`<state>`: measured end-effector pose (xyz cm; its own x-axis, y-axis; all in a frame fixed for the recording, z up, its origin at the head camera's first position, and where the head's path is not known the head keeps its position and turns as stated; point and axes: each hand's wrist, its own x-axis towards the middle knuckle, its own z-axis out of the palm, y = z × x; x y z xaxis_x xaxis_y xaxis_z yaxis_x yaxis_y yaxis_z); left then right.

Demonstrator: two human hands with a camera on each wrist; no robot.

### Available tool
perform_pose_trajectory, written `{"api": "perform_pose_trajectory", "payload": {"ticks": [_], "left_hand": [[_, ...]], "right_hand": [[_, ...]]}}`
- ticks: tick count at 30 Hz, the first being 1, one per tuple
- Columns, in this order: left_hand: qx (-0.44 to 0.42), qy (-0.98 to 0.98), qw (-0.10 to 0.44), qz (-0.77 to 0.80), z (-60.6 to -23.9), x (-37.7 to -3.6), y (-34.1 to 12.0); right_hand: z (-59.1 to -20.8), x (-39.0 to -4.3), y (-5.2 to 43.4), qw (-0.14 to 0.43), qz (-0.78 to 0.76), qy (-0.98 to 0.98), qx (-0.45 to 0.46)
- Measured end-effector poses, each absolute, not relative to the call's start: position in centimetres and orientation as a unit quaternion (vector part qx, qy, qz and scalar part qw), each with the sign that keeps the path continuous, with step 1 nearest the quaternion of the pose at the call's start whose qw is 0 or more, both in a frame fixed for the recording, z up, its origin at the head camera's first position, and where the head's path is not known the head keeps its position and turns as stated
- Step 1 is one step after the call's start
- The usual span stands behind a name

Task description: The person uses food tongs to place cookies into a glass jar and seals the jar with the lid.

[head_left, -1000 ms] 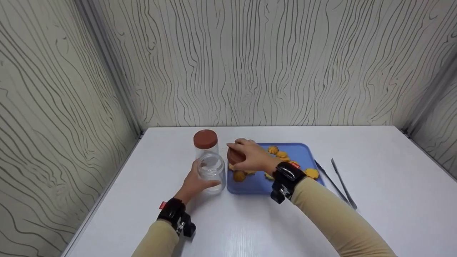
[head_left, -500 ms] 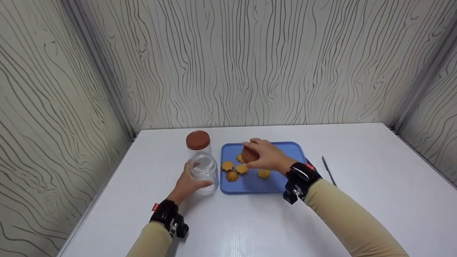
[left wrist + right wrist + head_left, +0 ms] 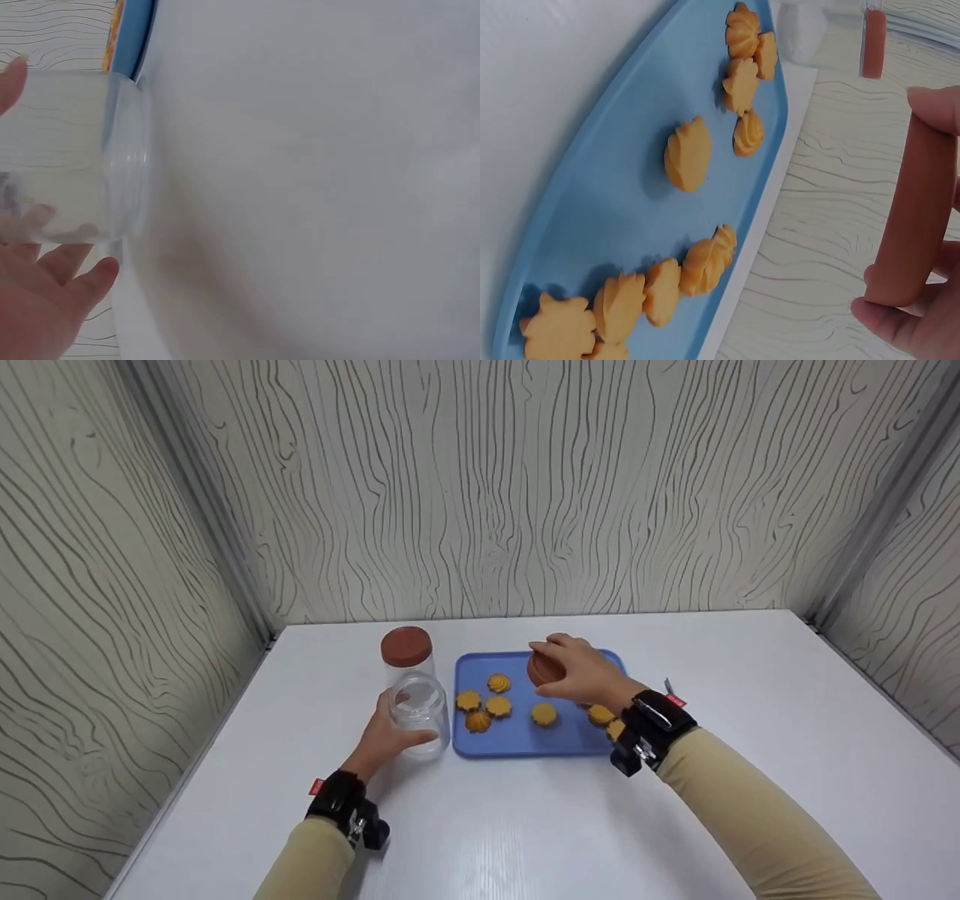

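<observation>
Two hands at work: our left hand (image 3: 382,739) grips the open jar (image 3: 420,711); our right hand (image 3: 581,675) holds its brown lid (image 3: 541,667) above the blue tray (image 3: 525,739).

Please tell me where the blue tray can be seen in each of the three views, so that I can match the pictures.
Head: the blue tray lies mid-table, right of the open jar.
Left wrist: only a strip of it shows at the top left edge, beyond the jar.
Right wrist: it fills the left half, running diagonally.
Shared landmark: the yellow cookies on the tray.
</observation>
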<state>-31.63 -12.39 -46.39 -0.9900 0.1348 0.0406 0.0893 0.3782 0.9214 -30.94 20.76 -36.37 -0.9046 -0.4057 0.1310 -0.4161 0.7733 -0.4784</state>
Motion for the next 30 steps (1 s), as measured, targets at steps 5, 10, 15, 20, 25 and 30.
{"api": "perform_pose_trajectory", "payload": {"ticks": [5,10,15,20,25,30], "left_hand": [[0.052,0.821,0.032,0.567,-46.5,-31.7,-12.2],[0.051,0.827,0.026,0.56,-46.4,-31.3,-12.3],[0.051,0.827,0.024,0.559,-46.2,-31.1,-12.3],[0.038,0.826,0.036,0.561,-46.1,-31.0,-12.3],[0.04,0.831,0.036,0.554,-46.1,-31.2,-12.2],[0.038,0.834,0.038,0.549,-46.0,-31.4,-12.1]], "right_hand": [[-36.5,-30.7,22.3,0.014,0.243,-0.949,0.203],[-36.9,-30.5,23.6,0.018,0.242,-0.95,0.196],[-37.0,-30.2,24.6,0.017,0.239,-0.954,0.179],[-36.9,-29.9,25.7,0.016,0.231,-0.959,0.164],[-36.8,-29.6,26.8,0.022,0.229,-0.961,0.151],[-36.7,-29.3,28.3,0.034,0.226,-0.964,0.138]]}}
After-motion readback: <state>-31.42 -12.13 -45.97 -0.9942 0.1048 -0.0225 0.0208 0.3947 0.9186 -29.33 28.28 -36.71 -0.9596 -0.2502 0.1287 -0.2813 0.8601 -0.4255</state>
